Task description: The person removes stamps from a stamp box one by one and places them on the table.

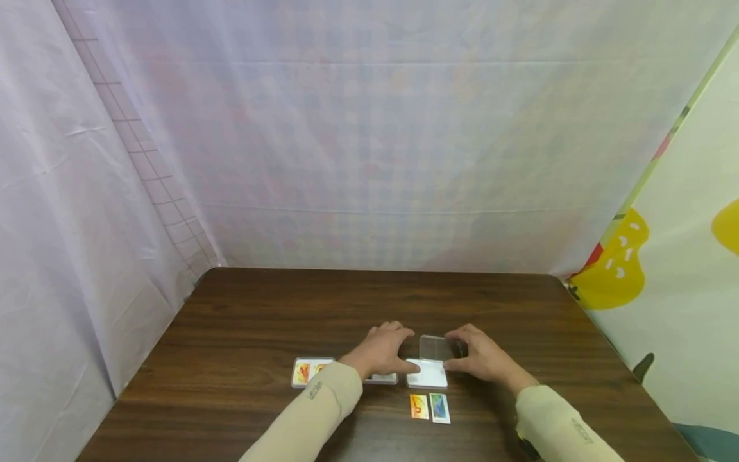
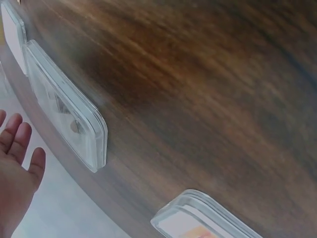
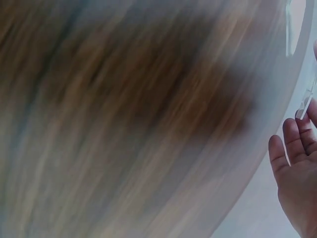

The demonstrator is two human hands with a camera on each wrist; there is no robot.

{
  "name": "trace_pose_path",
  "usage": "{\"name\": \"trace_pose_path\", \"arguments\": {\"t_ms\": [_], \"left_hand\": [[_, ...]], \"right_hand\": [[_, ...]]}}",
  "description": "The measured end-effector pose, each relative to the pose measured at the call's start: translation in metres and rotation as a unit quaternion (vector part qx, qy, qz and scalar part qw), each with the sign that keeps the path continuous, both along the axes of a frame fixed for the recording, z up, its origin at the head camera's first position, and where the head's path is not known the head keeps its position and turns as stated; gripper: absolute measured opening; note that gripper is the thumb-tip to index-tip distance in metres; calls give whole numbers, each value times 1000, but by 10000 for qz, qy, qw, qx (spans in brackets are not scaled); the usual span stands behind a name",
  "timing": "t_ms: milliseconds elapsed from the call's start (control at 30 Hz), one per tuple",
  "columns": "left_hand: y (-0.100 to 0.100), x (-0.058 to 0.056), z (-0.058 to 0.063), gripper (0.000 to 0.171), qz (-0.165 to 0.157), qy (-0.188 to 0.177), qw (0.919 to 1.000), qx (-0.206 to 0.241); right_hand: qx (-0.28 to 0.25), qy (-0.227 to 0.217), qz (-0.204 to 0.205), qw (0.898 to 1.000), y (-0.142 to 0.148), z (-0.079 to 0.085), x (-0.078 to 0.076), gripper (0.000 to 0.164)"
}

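My right hand [image 1: 484, 356] holds a clear plastic lid [image 1: 433, 348] by its right edge, thumb and fingertips at that side; in the right wrist view a corner of the lid [image 3: 305, 105] shows by the fingers. Just in front of the lid lies a flat case with a white insert [image 1: 428, 377]. Opposite, my left hand [image 1: 378, 351] hovers with spread fingers and thumb tip close over the case's left edge, holding nothing. Below the case lie two small stamp-like cards, an orange one [image 1: 419, 406] and a blue-green one [image 1: 440, 409].
A clear case [image 2: 64, 104] lies under the left hand, partly hidden by it in the head view. Farther left is another clear case with orange pictures [image 1: 303, 373]. All are on a brown wood-grain table [image 1: 260, 308], with curtains behind and at both sides.
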State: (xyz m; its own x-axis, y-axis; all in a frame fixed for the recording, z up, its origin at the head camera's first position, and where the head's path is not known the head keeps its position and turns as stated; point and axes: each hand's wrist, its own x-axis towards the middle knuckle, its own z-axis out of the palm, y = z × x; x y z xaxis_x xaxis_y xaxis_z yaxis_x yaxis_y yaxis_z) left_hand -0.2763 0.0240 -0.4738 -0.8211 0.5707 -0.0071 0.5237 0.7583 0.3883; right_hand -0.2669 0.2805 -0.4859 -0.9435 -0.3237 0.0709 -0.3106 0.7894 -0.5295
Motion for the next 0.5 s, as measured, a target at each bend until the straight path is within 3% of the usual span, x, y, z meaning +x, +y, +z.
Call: {"name": "trace_pose_path", "arguments": {"t_ms": [300, 500], "left_hand": [[2, 1, 2, 77, -177, 156, 9997, -55], [2, 0, 1, 71, -277, 338, 9990, -98]], "right_hand": [[3, 284, 489, 9984, -14, 0, 3, 61], [36, 297, 539, 9981, -20, 1, 5, 59]]}}
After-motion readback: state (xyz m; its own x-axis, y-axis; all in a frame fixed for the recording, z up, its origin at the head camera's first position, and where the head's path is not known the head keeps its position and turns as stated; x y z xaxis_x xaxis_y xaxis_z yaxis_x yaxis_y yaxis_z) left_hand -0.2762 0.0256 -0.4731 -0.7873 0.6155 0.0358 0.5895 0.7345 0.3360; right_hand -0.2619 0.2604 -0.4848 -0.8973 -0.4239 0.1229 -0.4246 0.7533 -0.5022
